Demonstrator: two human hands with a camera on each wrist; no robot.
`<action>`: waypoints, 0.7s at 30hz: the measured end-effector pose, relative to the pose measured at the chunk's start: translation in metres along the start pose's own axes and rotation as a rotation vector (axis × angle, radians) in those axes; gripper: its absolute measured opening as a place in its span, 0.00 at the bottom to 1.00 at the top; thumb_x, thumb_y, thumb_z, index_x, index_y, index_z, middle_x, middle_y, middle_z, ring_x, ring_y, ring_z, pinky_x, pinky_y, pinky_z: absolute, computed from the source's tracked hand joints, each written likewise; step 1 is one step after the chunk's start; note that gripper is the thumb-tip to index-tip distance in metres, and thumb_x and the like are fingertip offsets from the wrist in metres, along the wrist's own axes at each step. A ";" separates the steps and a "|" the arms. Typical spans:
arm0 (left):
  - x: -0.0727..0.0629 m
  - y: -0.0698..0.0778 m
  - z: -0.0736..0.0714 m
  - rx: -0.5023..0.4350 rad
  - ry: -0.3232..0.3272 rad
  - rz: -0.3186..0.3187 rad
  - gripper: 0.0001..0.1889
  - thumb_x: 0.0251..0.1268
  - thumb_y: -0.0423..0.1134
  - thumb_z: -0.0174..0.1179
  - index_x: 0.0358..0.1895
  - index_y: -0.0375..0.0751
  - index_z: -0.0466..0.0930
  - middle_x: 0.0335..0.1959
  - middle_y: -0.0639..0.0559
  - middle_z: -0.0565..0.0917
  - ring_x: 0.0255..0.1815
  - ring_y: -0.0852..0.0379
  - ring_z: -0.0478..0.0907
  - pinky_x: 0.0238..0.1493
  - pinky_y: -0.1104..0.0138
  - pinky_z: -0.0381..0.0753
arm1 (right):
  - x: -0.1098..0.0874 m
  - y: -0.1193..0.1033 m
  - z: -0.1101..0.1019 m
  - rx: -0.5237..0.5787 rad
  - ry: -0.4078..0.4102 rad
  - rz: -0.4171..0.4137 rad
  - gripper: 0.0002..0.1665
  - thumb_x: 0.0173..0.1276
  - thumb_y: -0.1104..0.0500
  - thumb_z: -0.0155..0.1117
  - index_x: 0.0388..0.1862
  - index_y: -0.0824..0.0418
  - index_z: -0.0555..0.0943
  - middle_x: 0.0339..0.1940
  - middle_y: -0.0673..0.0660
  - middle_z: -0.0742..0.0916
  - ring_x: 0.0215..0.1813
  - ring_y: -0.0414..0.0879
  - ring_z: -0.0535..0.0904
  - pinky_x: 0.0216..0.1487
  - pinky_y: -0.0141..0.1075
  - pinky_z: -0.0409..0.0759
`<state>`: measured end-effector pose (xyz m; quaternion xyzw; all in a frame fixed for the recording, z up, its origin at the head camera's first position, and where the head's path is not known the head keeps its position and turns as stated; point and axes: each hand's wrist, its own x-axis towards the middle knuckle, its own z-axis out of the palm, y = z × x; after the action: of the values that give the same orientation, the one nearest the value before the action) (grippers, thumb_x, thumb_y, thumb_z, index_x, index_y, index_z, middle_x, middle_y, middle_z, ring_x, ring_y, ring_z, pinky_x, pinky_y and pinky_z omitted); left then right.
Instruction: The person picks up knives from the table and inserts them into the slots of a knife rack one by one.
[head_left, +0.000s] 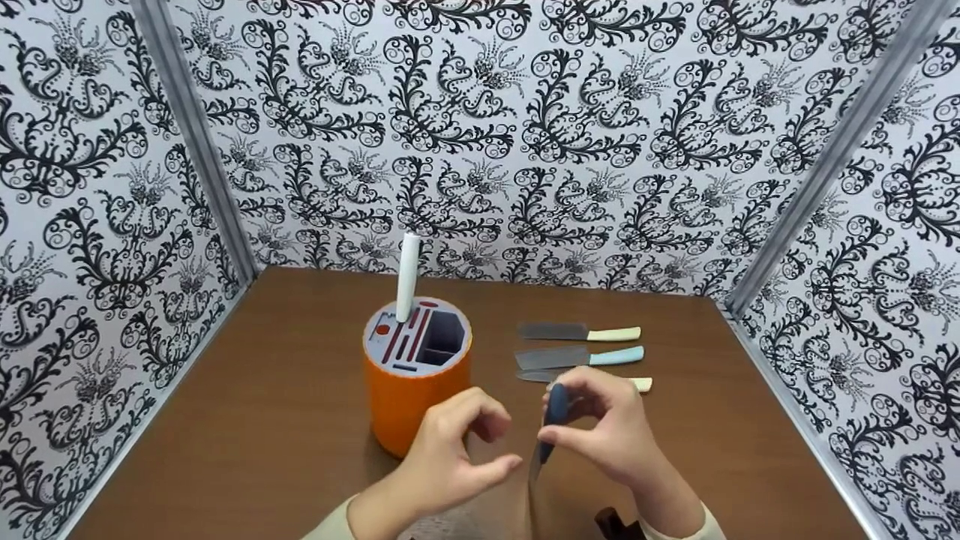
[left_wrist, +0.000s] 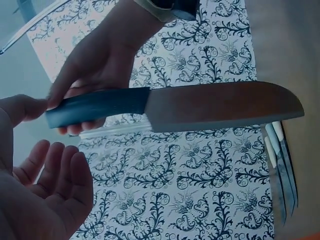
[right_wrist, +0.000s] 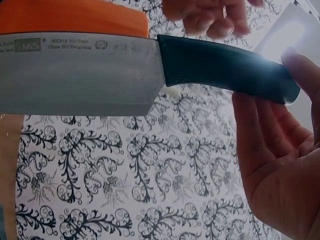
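Note:
My right hand (head_left: 611, 431) pinches the dark blue-green handle of a kitchen knife (right_wrist: 75, 72) between thumb and fingers. In the head view its blade points down toward the table's near side; the broad flat of the blade shows in both wrist views. My left hand (head_left: 454, 454) is just left of the knife, its fingers loosely curved and nothing held. In the left wrist view its thumb (left_wrist: 30, 106) comes close to the handle's end; whether they touch I cannot tell. Behind my left hand stands an orange round knife block (head_left: 416, 405), a white-handled tool (head_left: 407, 279) upright in its slotted top.
Right of the block, three knives lie side by side: a cream-handled one (head_left: 615, 334), a light-blue-handled one (head_left: 619, 356) and another cream-handled one (head_left: 642, 385), partly behind my right hand. Patterned panels (head_left: 480, 150) enclose the brown table (head_left: 247, 420).

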<state>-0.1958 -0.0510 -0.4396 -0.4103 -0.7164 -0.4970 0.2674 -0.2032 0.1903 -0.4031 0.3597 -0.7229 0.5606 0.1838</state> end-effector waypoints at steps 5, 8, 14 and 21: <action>-0.005 -0.003 0.008 -0.079 -0.048 -0.042 0.18 0.54 0.36 0.81 0.44 0.48 0.81 0.35 0.54 0.83 0.37 0.66 0.82 0.39 0.72 0.88 | -0.003 -0.002 0.008 -0.006 -0.021 -0.063 0.26 0.45 0.72 0.88 0.42 0.61 0.85 0.33 0.57 0.88 0.36 0.35 0.88 0.31 0.34 0.89; -0.008 -0.005 0.015 -0.096 -0.068 -0.040 0.18 0.53 0.34 0.81 0.43 0.48 0.81 0.34 0.55 0.83 0.38 0.66 0.82 0.41 0.72 0.87 | -0.004 -0.002 0.013 0.013 -0.038 -0.102 0.27 0.44 0.72 0.88 0.43 0.63 0.85 0.32 0.57 0.87 0.35 0.36 0.88 0.29 0.34 0.89; -0.011 -0.007 0.022 -0.114 -0.052 -0.057 0.17 0.55 0.34 0.80 0.41 0.48 0.80 0.33 0.55 0.83 0.37 0.65 0.83 0.39 0.72 0.87 | -0.007 -0.003 0.022 0.042 -0.047 -0.131 0.28 0.42 0.71 0.89 0.43 0.62 0.85 0.33 0.57 0.87 0.34 0.36 0.87 0.29 0.34 0.89; -0.011 -0.006 0.025 -0.195 -0.039 -0.095 0.16 0.56 0.33 0.79 0.41 0.46 0.79 0.34 0.52 0.84 0.36 0.67 0.84 0.35 0.69 0.89 | -0.009 -0.002 0.028 0.070 -0.032 -0.167 0.26 0.46 0.67 0.90 0.43 0.63 0.85 0.34 0.58 0.84 0.38 0.37 0.86 0.30 0.34 0.89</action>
<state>-0.1947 -0.0325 -0.4599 -0.4096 -0.6883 -0.5683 0.1884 -0.1915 0.1666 -0.4163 0.4338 -0.6733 0.5623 0.2057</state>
